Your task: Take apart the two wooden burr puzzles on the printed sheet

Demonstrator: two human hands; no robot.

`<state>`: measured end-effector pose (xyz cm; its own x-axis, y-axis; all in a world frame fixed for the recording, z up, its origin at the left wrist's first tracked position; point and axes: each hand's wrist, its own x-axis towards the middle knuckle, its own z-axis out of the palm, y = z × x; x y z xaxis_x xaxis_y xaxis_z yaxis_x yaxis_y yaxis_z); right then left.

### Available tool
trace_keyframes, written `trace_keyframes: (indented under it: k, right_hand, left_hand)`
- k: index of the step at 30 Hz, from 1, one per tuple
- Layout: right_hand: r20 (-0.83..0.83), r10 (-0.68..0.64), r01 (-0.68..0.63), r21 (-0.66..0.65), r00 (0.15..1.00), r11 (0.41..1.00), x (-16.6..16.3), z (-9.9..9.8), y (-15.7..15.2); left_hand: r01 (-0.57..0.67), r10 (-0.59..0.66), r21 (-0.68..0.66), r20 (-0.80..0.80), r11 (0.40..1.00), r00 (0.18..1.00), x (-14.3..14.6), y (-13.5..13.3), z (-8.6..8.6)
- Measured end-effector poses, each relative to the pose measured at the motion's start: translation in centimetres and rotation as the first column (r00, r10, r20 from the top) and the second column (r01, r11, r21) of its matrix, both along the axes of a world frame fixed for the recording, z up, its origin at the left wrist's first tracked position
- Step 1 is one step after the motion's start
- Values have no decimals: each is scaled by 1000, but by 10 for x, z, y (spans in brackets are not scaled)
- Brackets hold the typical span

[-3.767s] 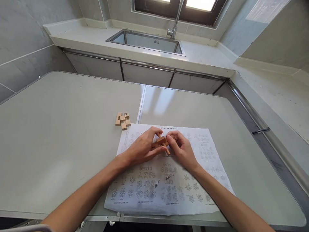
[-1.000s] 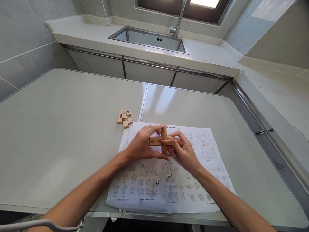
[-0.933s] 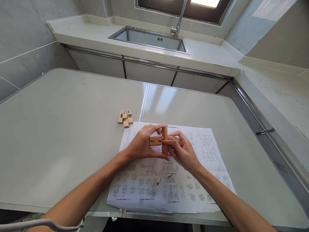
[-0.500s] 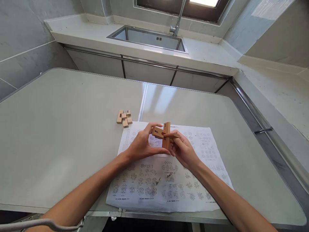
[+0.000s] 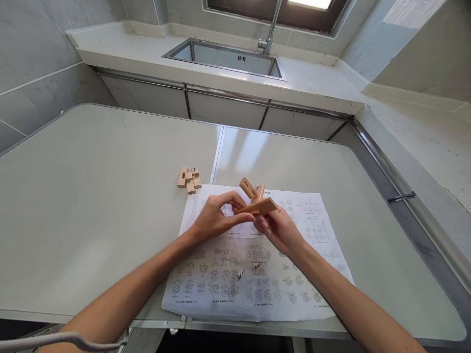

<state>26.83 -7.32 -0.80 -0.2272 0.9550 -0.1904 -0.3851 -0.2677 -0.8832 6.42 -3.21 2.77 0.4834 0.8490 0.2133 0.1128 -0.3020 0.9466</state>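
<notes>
Holding the interlocked wooden puzzle pieces [image 5: 254, 198] above the far edge of the printed diagram sheet [image 5: 257, 274], we are working with both hands lifted off the surface [image 5: 91, 196]. Nearest to us, the sheet is lying flat against the near edge of the surface, its rows of small figures facing us. Above it, our left hand [image 5: 215, 218] is pinching the near end of the flat bar between thumb and fingertips, while our right hand [image 5: 281, 229] is cupping the assembly from below and from the right, fingers curled round it; both hands are clenched on the wood, neither released. The pieces are sitting tilted, one bar running flat toward the right and two shorter ones rising behind it at a slant.

To do this well, we are judging that the grip should stay light at the bar ends, so the notches remain free to slide, and that the crossing joint should be kept in plain sight rather than buried under the fingers. Turning the cluster slowly is likely to keep the loose bars from slipping out.

Farther off, toward the far left of the sheet, spare wooden blocks [image 5: 189, 178] are lying in a small huddle on the surface, well apart from our hands. Beyond the far edge are a sink [image 5: 224, 56] and a tap [image 5: 268, 29].
</notes>
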Motion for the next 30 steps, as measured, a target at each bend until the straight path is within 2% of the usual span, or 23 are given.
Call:
trace_keyframes:
  k: [6,9,15,19,24,30]
  right_hand:
    - [-108,37,-48,-100,993,994,1,3,4]
    - [-151,61,-80,-127,987,989,2,5,5]
    - [-312,-48,-10,-183,949,983,5,4,3]
    - [-320,-119,38,-250,940,968,11,4,6]
    - [-376,-267,184,-241,887,953,15,8,13]
    - [-469,-203,114,-212,859,971,15,11,13]
  left_hand:
    - [11,-12,13,22,1000,1000,2,0,-3]
    - [64,-63,-16,51,998,997,1,2,-7]
    - [145,-145,-1,12,989,989,0,4,-8]
    - [200,-200,11,-9,980,980,1,-1,-1]
    - [105,-103,86,-33,991,994,1,-3,2]
    - [14,-4,109,-90,994,996,-4,6,0]
